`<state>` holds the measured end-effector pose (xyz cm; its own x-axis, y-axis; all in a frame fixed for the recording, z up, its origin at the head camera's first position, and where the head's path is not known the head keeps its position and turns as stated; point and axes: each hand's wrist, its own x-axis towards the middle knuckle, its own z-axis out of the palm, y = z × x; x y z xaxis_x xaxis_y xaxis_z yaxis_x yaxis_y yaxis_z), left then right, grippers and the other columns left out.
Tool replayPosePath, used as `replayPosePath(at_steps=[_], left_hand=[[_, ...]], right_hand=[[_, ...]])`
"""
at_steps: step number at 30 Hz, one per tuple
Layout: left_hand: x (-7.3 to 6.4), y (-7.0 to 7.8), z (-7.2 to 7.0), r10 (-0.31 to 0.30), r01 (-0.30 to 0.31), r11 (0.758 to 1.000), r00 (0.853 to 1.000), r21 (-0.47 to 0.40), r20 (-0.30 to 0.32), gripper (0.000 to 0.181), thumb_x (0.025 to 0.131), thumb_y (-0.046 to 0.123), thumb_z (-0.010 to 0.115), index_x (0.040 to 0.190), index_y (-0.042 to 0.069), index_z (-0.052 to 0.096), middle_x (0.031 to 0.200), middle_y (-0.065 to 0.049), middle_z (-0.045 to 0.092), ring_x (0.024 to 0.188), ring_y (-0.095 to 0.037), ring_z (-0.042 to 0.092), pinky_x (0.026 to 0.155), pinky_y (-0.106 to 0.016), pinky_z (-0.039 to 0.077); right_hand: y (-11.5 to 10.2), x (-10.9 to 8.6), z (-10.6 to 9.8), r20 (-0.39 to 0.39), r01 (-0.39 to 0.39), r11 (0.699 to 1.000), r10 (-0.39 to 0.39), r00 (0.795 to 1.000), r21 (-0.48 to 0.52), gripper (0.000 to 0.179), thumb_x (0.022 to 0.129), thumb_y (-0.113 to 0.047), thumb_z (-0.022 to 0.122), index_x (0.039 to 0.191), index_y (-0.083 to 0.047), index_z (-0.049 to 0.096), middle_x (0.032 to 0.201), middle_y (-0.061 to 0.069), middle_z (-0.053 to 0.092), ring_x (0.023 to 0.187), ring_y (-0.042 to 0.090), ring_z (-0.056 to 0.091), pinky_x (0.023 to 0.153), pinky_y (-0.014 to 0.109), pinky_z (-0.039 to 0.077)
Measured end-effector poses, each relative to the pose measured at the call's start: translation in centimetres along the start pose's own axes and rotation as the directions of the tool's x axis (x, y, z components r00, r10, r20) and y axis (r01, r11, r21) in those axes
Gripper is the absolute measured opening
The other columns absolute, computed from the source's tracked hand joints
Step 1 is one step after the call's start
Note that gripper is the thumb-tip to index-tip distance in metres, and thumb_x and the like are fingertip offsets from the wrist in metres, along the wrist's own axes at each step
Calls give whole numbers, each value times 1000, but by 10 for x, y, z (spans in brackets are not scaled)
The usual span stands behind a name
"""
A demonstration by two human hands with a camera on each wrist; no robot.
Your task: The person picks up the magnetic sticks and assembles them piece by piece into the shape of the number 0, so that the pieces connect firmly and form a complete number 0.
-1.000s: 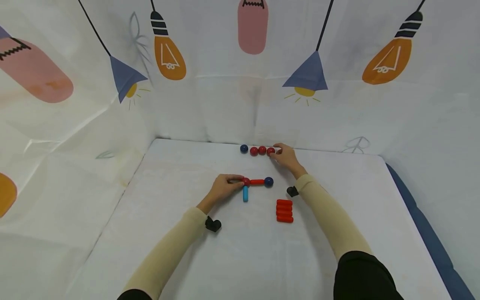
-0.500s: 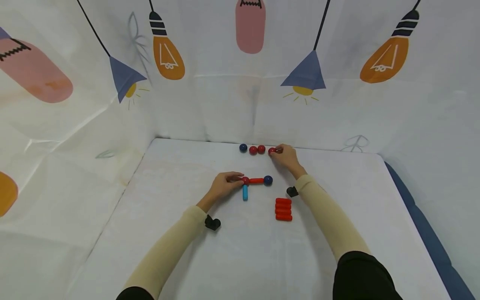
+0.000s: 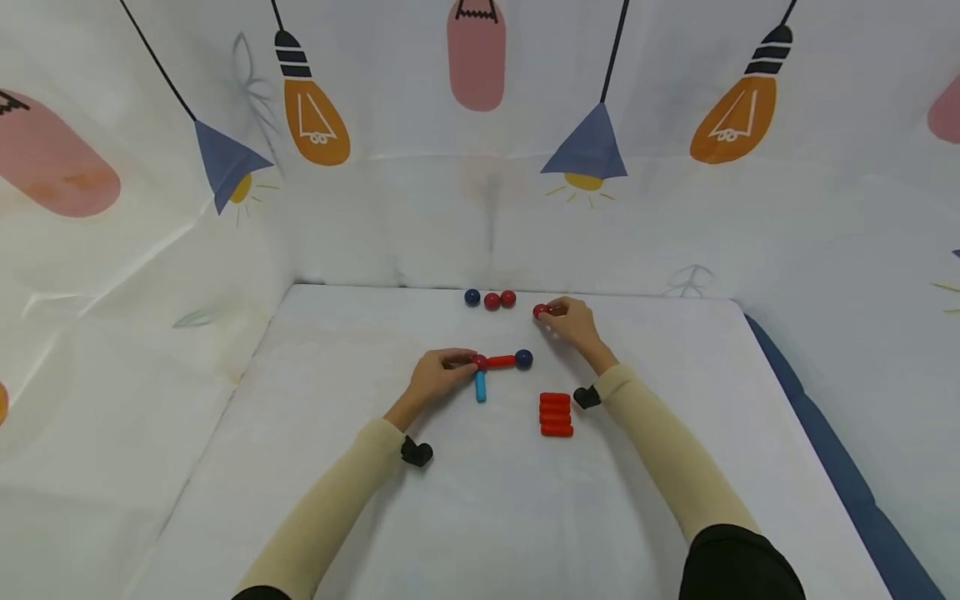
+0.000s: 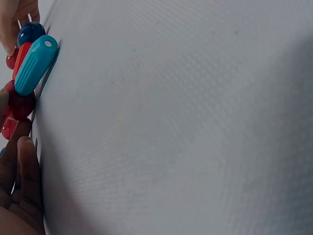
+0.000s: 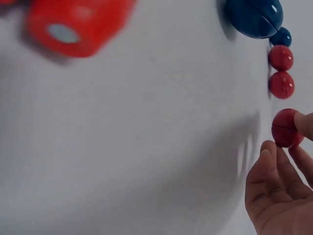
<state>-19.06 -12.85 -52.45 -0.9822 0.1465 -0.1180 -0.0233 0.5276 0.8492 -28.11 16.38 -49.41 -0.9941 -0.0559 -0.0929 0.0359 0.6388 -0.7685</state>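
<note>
Left hand [image 3: 433, 373] pinches glossy red ball [image 3: 478, 361], apparently steadying adjoining light-blue rod [image 3: 480, 387], red rod [image 3: 501, 362] and dark-blue ball [image 3: 523, 359] on white tabletop [image 3: 487, 500]. Right hand [image 3: 572, 322] pinches second red ball [image 3: 538, 311] near far edge [image 3: 652, 299], likely for control.

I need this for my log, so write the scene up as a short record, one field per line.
Left hand: pinches a red joint ball
Right hand: holds a loose red ball, apart from the joined piece
Joined piece: red joint ball; red stick running right to a blue ball; light blue stick running toward the person, no ball at its near end
Far row: dark ball leftmost, then two red balls
Stick group: four red, side by side, near the right wrist
Surface: white table
</note>
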Motion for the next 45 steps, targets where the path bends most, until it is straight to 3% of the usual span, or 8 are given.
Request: replayPosePath(at_steps=[10,16,21,29,38,45], left_hand=[[-1,-2,-3,-16,16,1000,1000,4,-17,32,95,35,75,125,23,76,127,0,73,110,-23,65,99,-45,53],[3,-3,-1,-27,27,1000,1000,6,-4,35,95,39,74,126,23,75,131,-2,71,114,-25,64,101,-45,52],[5,-2,-2,-25,25,1000,1000,-4,-8,34,96,37,74,127,23,75,131,-2,72,114,-25,65,101,-46,52],[5,0,-2,-27,27,999,1000,-17,-3,34,96,37,74,127,22,75,131,-3,72,122,-26,63,105,-47,51],[7,-2,-1,-8,8,1000,1000,-21,8,36,96,36,73,128,20,74,132,-4,71,130,-26,61,109,-49,48],[7,-4,-2,-4,4,1000,1000,-23,8,35,96,36,74,128,21,75,132,-4,71,130,-28,61,110,-50,48]], right_hand=[[3,-39,-9,-2,15,994,-15,1000,106,47,99,-36,68,136,-7,61,130,18,67,102,31,69,75,30,57],[-2,-59,-11,-11,38,992,-37,999,123,45,99,-37,69,133,-9,63,128,15,68,105,30,67,77,31,58],[-10,-72,-3,18,70,985,-74,997,155,43,99,-36,69,133,-10,65,127,14,69,105,31,68,80,35,60],[-19,-89,11,88,136,984,-147,985,115,39,97,-32,72,129,-11,67,123,12,71,102,29,68,81,35,60],[-27,-106,29,159,193,977,-206,965,94,36,95,-31,75,125,-12,69,116,7,73,100,24,68,76,33,61],[-29,-117,42,232,239,964,-261,937,120,33,95,-31,75,122,-15,70,115,3,73,96,20,68,71,28,60]])
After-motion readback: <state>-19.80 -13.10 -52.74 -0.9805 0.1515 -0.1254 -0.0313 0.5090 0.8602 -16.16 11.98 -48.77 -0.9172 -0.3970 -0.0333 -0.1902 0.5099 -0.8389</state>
